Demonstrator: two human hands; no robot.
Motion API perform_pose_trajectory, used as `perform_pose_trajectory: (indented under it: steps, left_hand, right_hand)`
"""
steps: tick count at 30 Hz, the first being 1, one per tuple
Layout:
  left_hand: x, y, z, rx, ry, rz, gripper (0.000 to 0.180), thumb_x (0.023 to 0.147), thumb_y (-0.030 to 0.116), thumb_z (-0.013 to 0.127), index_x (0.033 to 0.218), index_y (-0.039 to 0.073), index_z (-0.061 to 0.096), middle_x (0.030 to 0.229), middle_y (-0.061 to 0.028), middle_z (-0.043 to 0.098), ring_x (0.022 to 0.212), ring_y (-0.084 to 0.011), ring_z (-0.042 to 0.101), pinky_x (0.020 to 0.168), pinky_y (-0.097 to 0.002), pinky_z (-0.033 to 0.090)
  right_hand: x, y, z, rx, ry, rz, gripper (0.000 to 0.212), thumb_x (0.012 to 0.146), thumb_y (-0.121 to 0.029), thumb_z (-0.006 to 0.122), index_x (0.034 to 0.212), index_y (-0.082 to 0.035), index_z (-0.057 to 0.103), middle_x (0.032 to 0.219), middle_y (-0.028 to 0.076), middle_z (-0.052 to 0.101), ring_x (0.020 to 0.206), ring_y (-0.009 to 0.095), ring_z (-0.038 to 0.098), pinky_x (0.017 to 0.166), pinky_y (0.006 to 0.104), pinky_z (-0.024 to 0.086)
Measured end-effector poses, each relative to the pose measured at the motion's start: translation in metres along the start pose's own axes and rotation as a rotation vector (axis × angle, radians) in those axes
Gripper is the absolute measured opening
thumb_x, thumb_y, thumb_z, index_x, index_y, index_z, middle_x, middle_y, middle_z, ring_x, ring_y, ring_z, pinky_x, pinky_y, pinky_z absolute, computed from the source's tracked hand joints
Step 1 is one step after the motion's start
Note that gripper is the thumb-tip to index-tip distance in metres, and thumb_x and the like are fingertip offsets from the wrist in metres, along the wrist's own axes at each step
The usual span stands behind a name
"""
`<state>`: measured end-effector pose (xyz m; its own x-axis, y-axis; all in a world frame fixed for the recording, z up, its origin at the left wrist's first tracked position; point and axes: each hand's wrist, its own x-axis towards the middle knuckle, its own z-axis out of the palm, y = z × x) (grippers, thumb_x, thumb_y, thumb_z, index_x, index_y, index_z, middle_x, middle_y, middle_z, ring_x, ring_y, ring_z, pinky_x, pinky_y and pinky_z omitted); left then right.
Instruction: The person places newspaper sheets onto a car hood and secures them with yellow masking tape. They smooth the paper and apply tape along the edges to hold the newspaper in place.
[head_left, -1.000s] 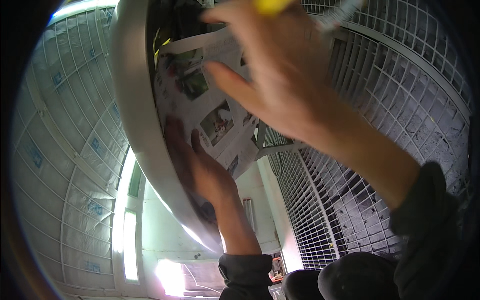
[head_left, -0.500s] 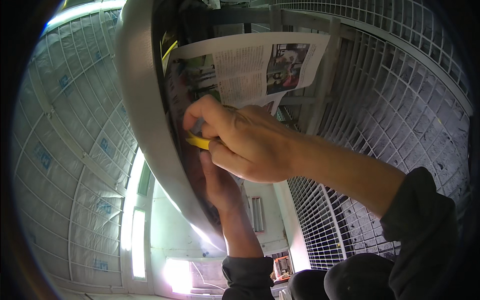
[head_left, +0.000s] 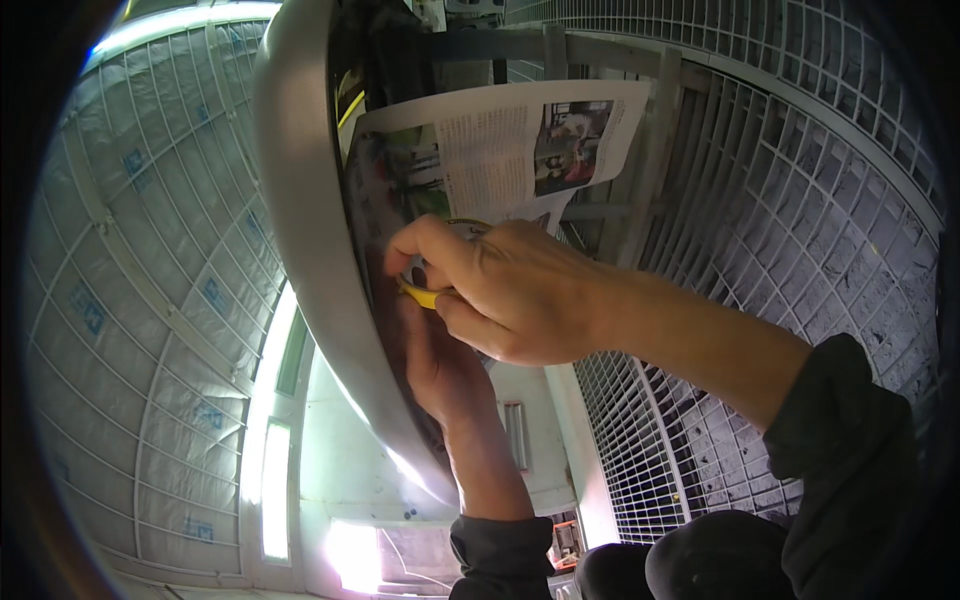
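Observation:
My right hand (head_left: 520, 290) is closed around a roll of yellow tape (head_left: 420, 294); a yellow-and-dark rim of it shows above the knuckles. Close beneath it, my left hand (head_left: 445, 375) lies along the inner edge of a long, smooth grey curved panel (head_left: 300, 190), one finger stretched up toward the tape. Its other fingers are in shadow or hidden. A printed sheet of newspaper (head_left: 490, 145) stands out from the panel's edge, beyond my right hand, its lower part covered by that hand.
White wire-mesh grating (head_left: 800, 270) spreads to the right. On the left is a wall of silvery sheeting behind a wire grid (head_left: 150, 300). Lit tube lights (head_left: 277, 490) stand beyond the panel. My dark-clad knees (head_left: 715, 560) show at the bottom.
The panel, newspaper and hands sit slightly further right in the picture. My right hand keeps hold of the tape roll, and my left finger stays close beneath it.

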<state>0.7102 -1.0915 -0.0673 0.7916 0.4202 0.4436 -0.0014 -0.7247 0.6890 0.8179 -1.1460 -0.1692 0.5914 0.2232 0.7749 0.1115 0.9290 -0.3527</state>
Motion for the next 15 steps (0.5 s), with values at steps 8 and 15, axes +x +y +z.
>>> perform_pose_trajectory:
  steps: [8, 15]
  left_hand:
    - [0.009, -0.007, -0.001, 0.171, 0.071, 0.224, 0.047, 0.107, 0.024, 0.044, 0.149, 0.004, 0.039, 0.147, -0.0121, 0.049, 0.140, -0.0215, 0.040, 0.118, -0.0411, 0.026]
    - [0.004, -0.002, -0.003, 0.211, 0.054, 0.151, 0.046, 0.105, 0.022, 0.045, 0.144, -0.003, 0.044, 0.145, -0.0130, 0.051, 0.140, -0.0225, 0.041, 0.117, -0.0384, 0.026]
  right_hand:
    - [-0.001, 0.011, -0.013, 0.016, 0.067, 0.012, 0.039, 0.094, -0.007, 0.055, 0.130, -0.002, 0.040, 0.078, 0.016, 0.071, 0.069, 0.029, 0.071, 0.065, 0.0365, 0.052]
    - [-0.007, 0.011, -0.002, 0.126, 0.027, 0.014, 0.025, 0.097, -0.010, 0.053, 0.118, -0.004, 0.042, 0.083, 0.019, 0.068, 0.076, 0.040, 0.067, 0.068, 0.0485, 0.050]
